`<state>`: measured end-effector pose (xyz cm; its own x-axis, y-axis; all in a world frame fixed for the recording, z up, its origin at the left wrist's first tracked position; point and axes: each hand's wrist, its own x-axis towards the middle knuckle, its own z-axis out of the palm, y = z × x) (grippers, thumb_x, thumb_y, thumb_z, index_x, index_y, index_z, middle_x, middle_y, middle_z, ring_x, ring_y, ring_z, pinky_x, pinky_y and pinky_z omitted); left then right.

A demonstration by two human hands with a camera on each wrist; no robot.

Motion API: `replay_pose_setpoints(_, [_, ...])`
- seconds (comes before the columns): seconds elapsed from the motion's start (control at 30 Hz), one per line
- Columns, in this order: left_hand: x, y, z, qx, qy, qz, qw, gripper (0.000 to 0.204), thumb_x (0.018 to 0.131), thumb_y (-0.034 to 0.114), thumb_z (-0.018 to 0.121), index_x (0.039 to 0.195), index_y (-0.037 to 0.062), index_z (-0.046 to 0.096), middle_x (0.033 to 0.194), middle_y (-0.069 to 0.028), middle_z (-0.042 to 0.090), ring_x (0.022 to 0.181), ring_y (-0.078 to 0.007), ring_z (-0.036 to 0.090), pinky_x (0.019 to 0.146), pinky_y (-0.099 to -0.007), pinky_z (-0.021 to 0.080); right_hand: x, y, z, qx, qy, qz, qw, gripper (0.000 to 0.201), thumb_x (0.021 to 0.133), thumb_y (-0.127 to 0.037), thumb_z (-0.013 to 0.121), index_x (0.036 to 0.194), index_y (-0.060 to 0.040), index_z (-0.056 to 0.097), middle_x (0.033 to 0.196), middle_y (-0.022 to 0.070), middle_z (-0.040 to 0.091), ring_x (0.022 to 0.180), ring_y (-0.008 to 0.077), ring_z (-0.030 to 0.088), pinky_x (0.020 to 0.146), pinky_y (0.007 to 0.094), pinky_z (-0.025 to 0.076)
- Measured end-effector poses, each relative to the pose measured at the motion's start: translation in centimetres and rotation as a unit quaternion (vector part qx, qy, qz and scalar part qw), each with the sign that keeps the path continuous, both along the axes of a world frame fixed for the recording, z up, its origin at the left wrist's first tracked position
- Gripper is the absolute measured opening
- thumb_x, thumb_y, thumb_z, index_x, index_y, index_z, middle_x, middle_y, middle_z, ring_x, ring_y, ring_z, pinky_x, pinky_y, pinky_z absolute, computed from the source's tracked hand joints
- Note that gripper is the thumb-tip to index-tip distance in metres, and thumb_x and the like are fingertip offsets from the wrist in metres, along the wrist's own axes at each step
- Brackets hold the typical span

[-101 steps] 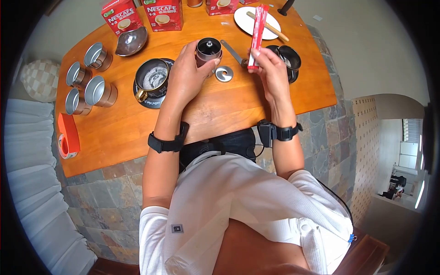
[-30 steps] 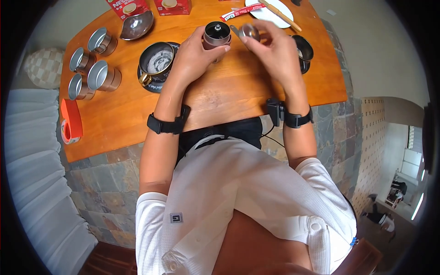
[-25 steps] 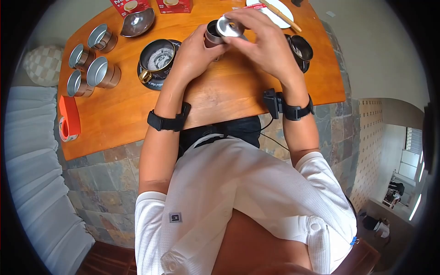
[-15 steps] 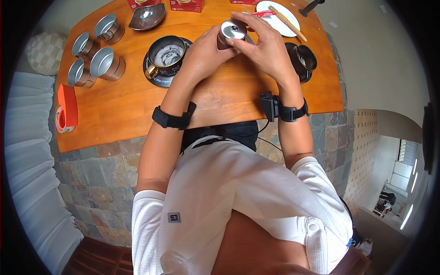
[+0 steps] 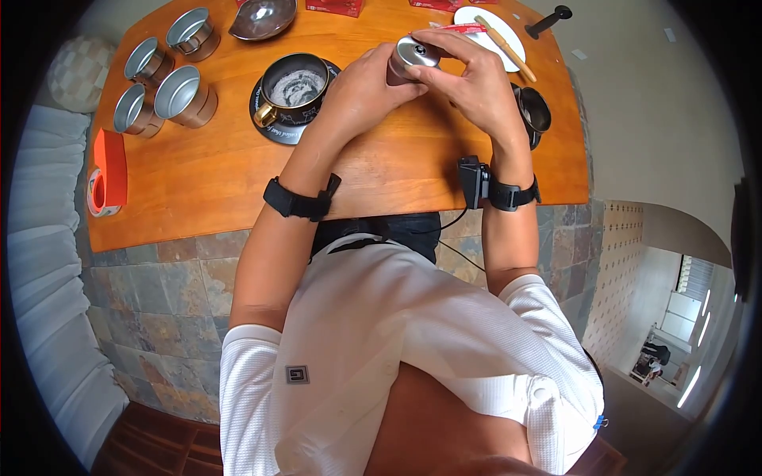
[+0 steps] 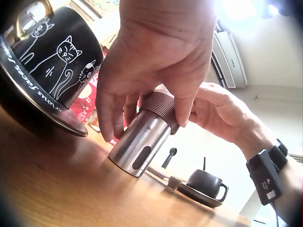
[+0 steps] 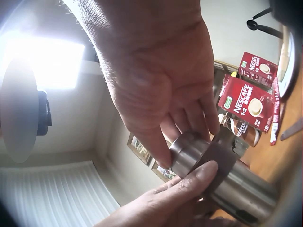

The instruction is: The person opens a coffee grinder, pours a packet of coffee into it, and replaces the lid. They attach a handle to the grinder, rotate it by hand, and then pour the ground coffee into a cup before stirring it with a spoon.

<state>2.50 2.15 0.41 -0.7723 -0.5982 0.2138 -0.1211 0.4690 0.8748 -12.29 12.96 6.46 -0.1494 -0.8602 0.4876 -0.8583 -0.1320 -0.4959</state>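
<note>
Near the table's far middle, my left hand [image 5: 363,94] grips the ribbed band of a manual coffee grinder [image 6: 142,142], which stands on the wood. My right hand [image 5: 482,86] pinches the round silver lid [image 5: 416,52] on top of it, thumb on one side and fingers on the other. A small stub shows at the lid's centre. In the right wrist view, the lid [image 7: 185,150] sits against the grinder's upper end. Beside my left forearm is a black cup [image 6: 61,54] with white cat drawings and pale powder inside, on a black saucer [image 5: 274,133].
Several metal cups [image 5: 186,99] stand at left, near an orange tape dispenser [image 5: 113,163]. A dark bowl [image 5: 263,20] and red coffee boxes [image 7: 246,101] are at the back. Far right are a white plate [image 5: 468,14] with a wooden stick, and a dark cup [image 5: 536,111].
The red stick packet left my right hand and now lies by the plate. My right hand lifted the silver lid from the table and brought it onto the grinder, covering its dark top.
</note>
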Motion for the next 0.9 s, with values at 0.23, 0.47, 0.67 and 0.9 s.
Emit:
replay_pose_setpoints(0.23, [0.3, 0.3, 0.7, -0.001, -0.021, 0.015, 1.0, 0.054, 0.082, 0.041, 0.077, 0.12, 0.0058, 0.062, 0.112, -0.0145, 0.068, 0.104, -0.0307, 0.066, 0.089, -0.0407, 0.052, -0.1, 0.0, -0.8, 0.029, -0.048, -0.012, 0.998, 0.043, 0.082, -0.028, 0.079, 0.117, -0.0039, 0.071, 0.118, 0.0154, 0.071, 0.111, 0.0298, 0.068, 0.098, 0.0362, 0.051])
replay_pose_setpoints(0.47, [0.3, 0.3, 0.4, -0.048, -0.002, 0.031, 0.998, 0.047, 0.084, 0.029, 0.078, 0.119, 0.0031, 0.061, 0.092, -0.0112, 0.071, 0.083, -0.0224, 0.069, 0.078, -0.0342, 0.052, -0.1, 0.1, -0.5, 0.049, -0.043, -0.015, 0.998, 0.044, 0.08, -0.024, 0.081, 0.118, -0.0043, 0.072, 0.12, 0.0142, 0.071, 0.113, 0.0271, 0.068, 0.1, 0.0352, 0.05])
replay_pose_setpoints(0.67, [0.1, 0.0, 0.1, -0.027, 0.02, -0.005, 0.999, 0.051, 0.083, 0.028, 0.079, 0.123, 0.0022, 0.06, 0.092, -0.0102, 0.071, 0.082, -0.0186, 0.068, 0.078, -0.0338, 0.052, -0.3, 0.1, -1.5, 0.01, -0.107, 0.021, 0.994, 0.045, 0.081, -0.021, 0.081, 0.12, -0.0033, 0.07, 0.121, 0.0128, 0.071, 0.113, 0.0245, 0.067, 0.1, 0.0337, 0.05])
replay_pose_setpoints(0.9, [0.0, -0.1, 1.0, -0.004, -0.039, -0.005, 0.999, 0.061, 0.083, 0.031, 0.08, 0.13, 0.0015, 0.056, 0.117, -0.0176, 0.07, 0.109, -0.0251, 0.068, 0.092, -0.0352, 0.052, -3.1, 3.9, -0.6, -0.082, -0.169, -0.175, 0.966, 0.045, 0.085, -0.026, 0.077, 0.122, -0.0021, 0.067, 0.108, 0.0124, 0.07, 0.095, 0.0263, 0.069, 0.083, 0.0377, 0.054])
